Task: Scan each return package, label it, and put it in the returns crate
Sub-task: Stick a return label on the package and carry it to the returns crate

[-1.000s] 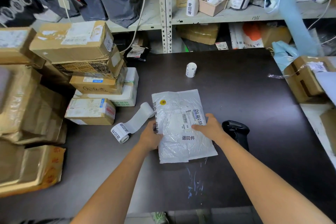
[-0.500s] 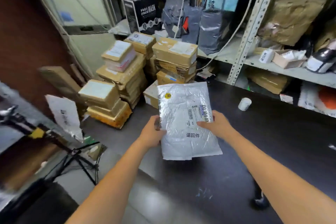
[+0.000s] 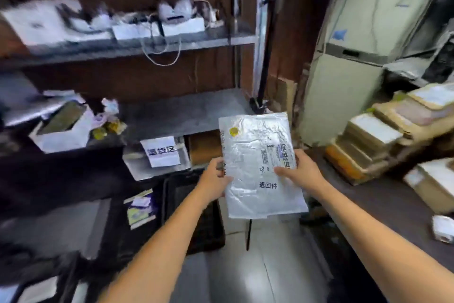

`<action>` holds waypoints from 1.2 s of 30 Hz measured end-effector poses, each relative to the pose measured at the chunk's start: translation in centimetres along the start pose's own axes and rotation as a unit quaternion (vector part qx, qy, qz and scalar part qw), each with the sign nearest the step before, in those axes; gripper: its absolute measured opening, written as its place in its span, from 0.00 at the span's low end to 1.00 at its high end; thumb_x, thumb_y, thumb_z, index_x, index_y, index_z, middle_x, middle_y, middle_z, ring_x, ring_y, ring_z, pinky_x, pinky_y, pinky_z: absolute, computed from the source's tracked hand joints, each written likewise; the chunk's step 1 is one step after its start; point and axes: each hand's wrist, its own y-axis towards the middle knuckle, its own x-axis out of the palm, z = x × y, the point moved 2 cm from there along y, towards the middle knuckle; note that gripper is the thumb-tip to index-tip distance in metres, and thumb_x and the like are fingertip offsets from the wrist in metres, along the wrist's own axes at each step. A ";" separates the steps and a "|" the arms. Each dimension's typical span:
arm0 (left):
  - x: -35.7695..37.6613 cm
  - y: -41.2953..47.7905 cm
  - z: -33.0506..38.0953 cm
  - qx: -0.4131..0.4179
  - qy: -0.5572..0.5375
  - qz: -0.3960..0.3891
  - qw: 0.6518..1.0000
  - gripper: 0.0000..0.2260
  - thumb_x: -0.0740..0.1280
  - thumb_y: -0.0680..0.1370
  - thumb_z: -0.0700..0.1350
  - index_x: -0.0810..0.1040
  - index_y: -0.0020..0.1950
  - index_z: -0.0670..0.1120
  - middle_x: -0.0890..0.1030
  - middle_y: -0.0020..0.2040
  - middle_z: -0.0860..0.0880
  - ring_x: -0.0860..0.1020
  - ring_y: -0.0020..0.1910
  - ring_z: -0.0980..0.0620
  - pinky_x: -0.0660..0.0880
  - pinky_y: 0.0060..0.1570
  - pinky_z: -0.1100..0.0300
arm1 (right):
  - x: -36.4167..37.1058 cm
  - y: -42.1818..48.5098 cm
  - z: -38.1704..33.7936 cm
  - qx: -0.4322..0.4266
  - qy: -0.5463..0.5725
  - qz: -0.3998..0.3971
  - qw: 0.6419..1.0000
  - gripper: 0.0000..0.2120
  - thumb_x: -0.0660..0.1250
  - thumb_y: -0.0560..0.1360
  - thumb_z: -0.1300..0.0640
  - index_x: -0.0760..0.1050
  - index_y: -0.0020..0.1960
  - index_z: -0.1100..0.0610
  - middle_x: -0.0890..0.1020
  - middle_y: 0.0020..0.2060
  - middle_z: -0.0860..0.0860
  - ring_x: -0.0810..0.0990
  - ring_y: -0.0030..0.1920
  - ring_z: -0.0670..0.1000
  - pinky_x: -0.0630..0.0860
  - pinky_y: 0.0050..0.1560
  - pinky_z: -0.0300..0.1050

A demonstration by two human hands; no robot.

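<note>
Ok so, hands first. The left hand pinches the left edge of the flat silver-white plastic mailer bag, thumb on top. The right hand grips the right edge, thumb pressed down just beside the printed shipping label. The bag hangs in the air between them, face up, and most of it sticks out toward 12 o'clock from the hands.

Looks to me like this is the drop-off step. The pale grey plastic crate with the white paper sign sits near the left hand, at roughly 9 to 10 o'clock, lower than the bag. It's too blurry to tell how full it is.

If it were me, I'd keep both grips on, swing the bag toward 10 o'clock, and get it flat over the opening. Only then let go, so the floppy plastic doesn't fold over the rim or slide off.

Off at 3 o'clock, brown cardboard boxes are stacked on the dark table, well apart from the bag.
</note>
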 end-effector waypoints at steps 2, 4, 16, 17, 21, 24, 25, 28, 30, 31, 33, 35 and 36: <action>-7.2 -0.3 -1.9 -0.008 -0.014 0.034 0.999 0.23 0.67 0.78 0.36 0.65 0.69 0.50 0.76 0.51 0.48 0.77 0.49 0.48 0.78 0.43 0.53 | 7.2 1.4 -3.5 -0.025 -0.010 -0.046 0.999 0.25 0.79 0.64 0.45 0.75 0.56 0.51 0.83 0.51 0.46 0.82 0.51 0.50 0.78 0.54 0.53; -13.7 -0.3 -4.3 -0.022 -0.025 0.069 0.997 0.24 0.67 0.78 0.34 0.65 0.71 0.47 0.77 0.57 0.43 0.77 0.51 0.47 0.78 0.45 0.53 | 13.9 2.4 -6.7 -0.039 -0.015 -0.076 0.996 0.26 0.78 0.63 0.43 0.75 0.56 0.52 0.84 0.49 0.47 0.83 0.48 0.50 0.80 0.51 0.53; -35.7 3.9 -18.8 -0.133 -0.097 0.201 0.966 0.22 0.66 0.77 0.32 0.67 0.67 0.49 0.77 0.52 0.46 0.78 0.54 0.44 0.77 0.55 0.46 | 42.5 8.9 -15.4 -0.037 -0.057 -0.259 0.964 0.17 0.72 0.74 0.51 0.71 0.59 0.54 0.79 0.51 0.47 0.79 0.50 0.50 0.77 0.47 0.43; -36.7 5.0 -20.0 -0.142 -0.103 0.205 0.963 0.22 0.66 0.77 0.32 0.67 0.67 0.48 0.77 0.51 0.47 0.78 0.54 0.44 0.77 0.55 0.45 | 44.4 9.9 -15.3 -0.035 -0.063 -0.266 0.961 0.17 0.72 0.74 0.51 0.71 0.58 0.55 0.79 0.52 0.47 0.79 0.50 0.51 0.77 0.47 0.45; -40.1 11.3 -25.7 -0.185 -0.120 0.228 0.948 0.22 0.67 0.76 0.33 0.67 0.66 0.48 0.77 0.49 0.47 0.79 0.51 0.44 0.78 0.53 0.43 | 52.7 15.5 -13.0 -0.005 -0.069 -0.298 0.952 0.20 0.74 0.72 0.50 0.72 0.60 0.54 0.82 0.54 0.51 0.82 0.51 0.55 0.80 0.55 0.57; -42.2 17.0 -30.5 -0.202 -0.114 0.242 0.942 0.22 0.68 0.75 0.33 0.67 0.65 0.49 0.79 0.53 0.43 0.80 0.50 0.44 0.79 0.52 0.44 | 59.0 20.0 -10.5 0.027 -0.068 -0.300 0.951 0.18 0.73 0.73 0.53 0.72 0.60 0.53 0.82 0.53 0.50 0.82 0.49 0.52 0.81 0.49 0.47; -42.9 19.1 -32.5 -0.205 -0.111 0.244 0.941 0.22 0.68 0.75 0.32 0.67 0.65 0.48 0.79 0.54 0.42 0.80 0.50 0.44 0.79 0.51 0.46 | 61.3 21.6 -9.4 0.036 -0.072 -0.306 0.949 0.17 0.72 0.74 0.54 0.72 0.60 0.53 0.81 0.52 0.49 0.81 0.46 0.50 0.80 0.43 0.39; -44.8 25.6 -39.4 -0.217 -0.077 0.249 0.941 0.22 0.67 0.76 0.33 0.66 0.66 0.48 0.77 0.55 0.44 0.78 0.50 0.47 0.76 0.43 0.62 | 69.0 26.3 -5.3 0.050 -0.082 -0.323 0.942 0.14 0.72 0.75 0.54 0.73 0.58 0.53 0.81 0.51 0.49 0.80 0.42 0.45 0.77 0.36 0.32; -46.0 30.3 -44.8 -0.221 -0.045 0.254 0.941 0.22 0.67 0.76 0.34 0.67 0.67 0.46 0.78 0.55 0.43 0.78 0.50 0.48 0.73 0.39 0.65 | 74.3 29.1 -2.0 0.048 -0.097 -0.320 0.941 0.15 0.72 0.74 0.52 0.73 0.58 0.54 0.82 0.53 0.51 0.82 0.47 0.51 0.81 0.46 0.45; -46.6 32.6 -47.7 -0.223 -0.036 0.256 0.940 0.22 0.67 0.75 0.33 0.67 0.67 0.45 0.78 0.55 0.41 0.78 0.49 0.47 0.74 0.40 0.64 | 77.2 30.6 -0.3 0.045 -0.107 -0.318 0.941 0.16 0.72 0.74 0.51 0.73 0.58 0.54 0.82 0.53 0.52 0.82 0.48 0.52 0.81 0.48 0.48; -47.8 37.4 -53.8 -0.226 -0.032 0.264 0.937 0.23 0.68 0.74 0.33 0.68 0.68 0.42 0.78 0.56 0.40 0.79 0.50 0.45 0.77 0.45 0.59 | 82.7 33.4 3.1 0.042 -0.115 -0.313 0.942 0.14 0.72 0.75 0.51 0.72 0.56 0.54 0.82 0.52 0.51 0.82 0.46 0.51 0.80 0.43 0.45; -49.1 42.0 -60.3 -0.224 -0.027 0.276 0.934 0.27 0.70 0.73 0.35 0.67 0.70 0.43 0.79 0.57 0.40 0.79 0.52 0.44 0.77 0.51 0.54 | 88.4 36.1 6.5 0.032 -0.127 -0.308 0.942 0.13 0.71 0.76 0.52 0.71 0.54 0.55 0.81 0.50 0.50 0.79 0.42 0.49 0.74 0.35 0.38; -49.6 44.1 -63.6 -0.222 -0.020 0.275 0.935 0.27 0.71 0.73 0.37 0.67 0.71 0.45 0.78 0.58 0.41 0.80 0.52 0.44 0.78 0.52 0.53 | 91.2 37.4 8.3 0.028 -0.130 -0.300 0.945 0.13 0.71 0.76 0.52 0.71 0.54 0.55 0.79 0.48 0.50 0.79 0.42 0.50 0.74 0.34 0.38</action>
